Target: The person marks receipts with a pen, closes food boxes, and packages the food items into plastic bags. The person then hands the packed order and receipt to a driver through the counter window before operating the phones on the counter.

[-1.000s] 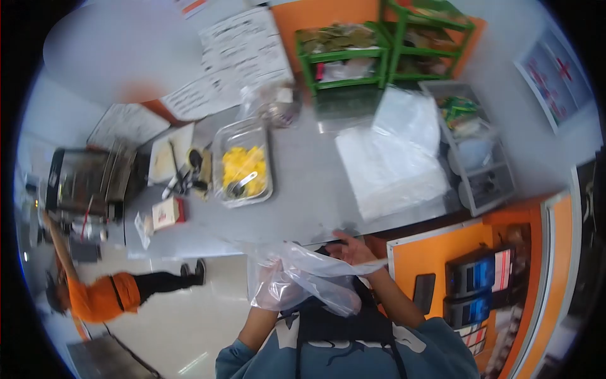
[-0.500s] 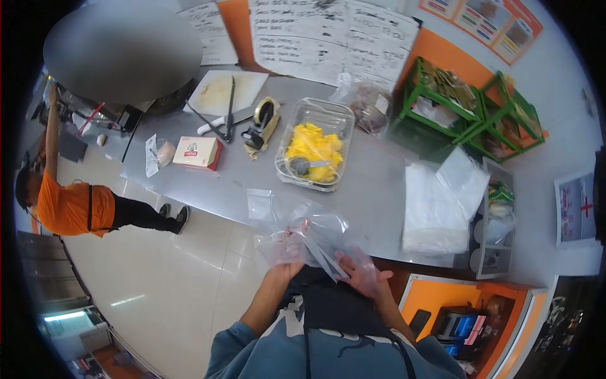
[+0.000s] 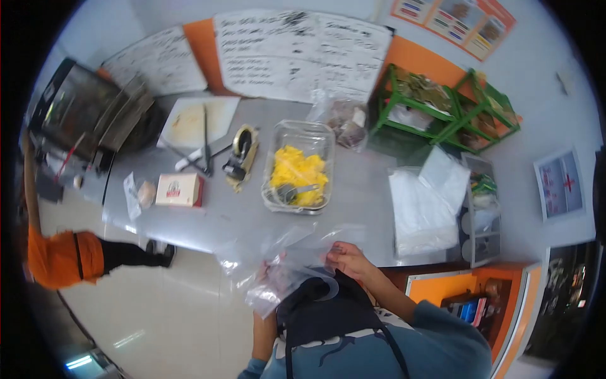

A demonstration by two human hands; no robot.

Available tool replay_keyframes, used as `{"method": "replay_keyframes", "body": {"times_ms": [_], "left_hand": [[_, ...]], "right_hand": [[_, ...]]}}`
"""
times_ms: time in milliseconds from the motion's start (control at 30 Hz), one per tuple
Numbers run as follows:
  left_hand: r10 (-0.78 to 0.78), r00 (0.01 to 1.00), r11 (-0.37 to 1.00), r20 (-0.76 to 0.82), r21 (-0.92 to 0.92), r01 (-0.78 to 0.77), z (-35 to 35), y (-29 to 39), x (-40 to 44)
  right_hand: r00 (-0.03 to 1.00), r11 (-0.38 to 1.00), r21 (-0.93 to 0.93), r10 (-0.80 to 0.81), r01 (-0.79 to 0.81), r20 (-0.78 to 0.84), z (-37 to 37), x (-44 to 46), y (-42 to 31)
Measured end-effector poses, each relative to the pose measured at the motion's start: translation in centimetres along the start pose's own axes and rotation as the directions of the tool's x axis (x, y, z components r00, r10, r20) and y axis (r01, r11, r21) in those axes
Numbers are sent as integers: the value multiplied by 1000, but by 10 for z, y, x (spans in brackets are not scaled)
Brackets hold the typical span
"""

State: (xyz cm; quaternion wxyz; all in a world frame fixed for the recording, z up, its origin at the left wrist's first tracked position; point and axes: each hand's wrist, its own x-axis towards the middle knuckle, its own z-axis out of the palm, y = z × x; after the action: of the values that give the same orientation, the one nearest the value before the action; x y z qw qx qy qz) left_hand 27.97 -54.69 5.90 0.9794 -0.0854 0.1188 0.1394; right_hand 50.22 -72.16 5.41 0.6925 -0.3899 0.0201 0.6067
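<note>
A clear plastic bag (image 3: 278, 265) hangs between my hands at the front edge of the metal table. My left hand (image 3: 268, 271) is inside or behind the film, its fingers blurred by the plastic. At the bag's right side my right hand (image 3: 348, 259) pinches the bag's edge, fingers together. Beyond the bag stands a clear tray (image 3: 270, 151) holding yellow chunks (image 3: 298, 169) and a metal scoop (image 3: 289, 192). A stack of clear bags (image 3: 420, 218) lies flat to the right.
Left on the table (image 3: 233, 221) are a small box (image 3: 179, 190), a tape dispenser (image 3: 240, 158), tongs (image 3: 206, 142) and a white board (image 3: 196, 123). Green racks (image 3: 416, 114) and a grey organizer (image 3: 485, 243) stand right. A person in orange (image 3: 63, 256) stands far left.
The view has swung about. My right hand went from spread fingers to a pinch on the bag's edge, and the bag is now stretched toward the left.
</note>
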Motion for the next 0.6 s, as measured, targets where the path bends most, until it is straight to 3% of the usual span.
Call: {"method": "replay_keyframes", "body": {"times_ms": [67,100,133,200,233,267,300,333,400,467,533,567,600], "left_hand": [[112,990,984,-90,150,-98,-35,24,-13],[276,959,757,-70,631,-172,-30,30,-26],[433,900,323,-47,941,-106,-24,36,-39],[570,798,538,-198,823,-180,-5,59,-43],[754,591,411,-286,908,-84,20,63,-41],[879,447,280,-166,938,-204,6,89,-49],[973,229,18,2,996,-84,28,91,-48],[951,234,-218,201,975,49,62,81,-46],[777,624,-236,87,958,160,123,26,-18],[423,905,-223,49,973,51,117,-24,17],[368,929,-300,-40,941,159,108,-51,51],[393,919,-116,-14,991,65,99,-51,59],[421,907,71,0,997,-33,95,-50,65]], "right_hand": [[999,999,-12,39,-39,38,-4,6,-2],[997,999,-2,53,-53,61,-5,8,-5],[994,998,4,66,-67,86,-5,10,-9],[997,994,-77,72,-74,-37,1,10,-16],[992,990,-113,73,-84,-101,5,10,-18],[993,975,-202,71,-90,-95,7,13,-19],[993,952,-292,70,-95,-93,11,17,-18],[993,920,-378,71,-102,-95,19,19,-23],[996,641,-767,-58,-13,-66,54,12,-47],[992,203,-979,-127,25,-1,92,-2,-70],[977,397,-899,-165,188,131,92,8,-55],[961,481,-835,-197,267,194,89,11,-52],[947,464,-832,-243,305,212,84,10,-56]]}}
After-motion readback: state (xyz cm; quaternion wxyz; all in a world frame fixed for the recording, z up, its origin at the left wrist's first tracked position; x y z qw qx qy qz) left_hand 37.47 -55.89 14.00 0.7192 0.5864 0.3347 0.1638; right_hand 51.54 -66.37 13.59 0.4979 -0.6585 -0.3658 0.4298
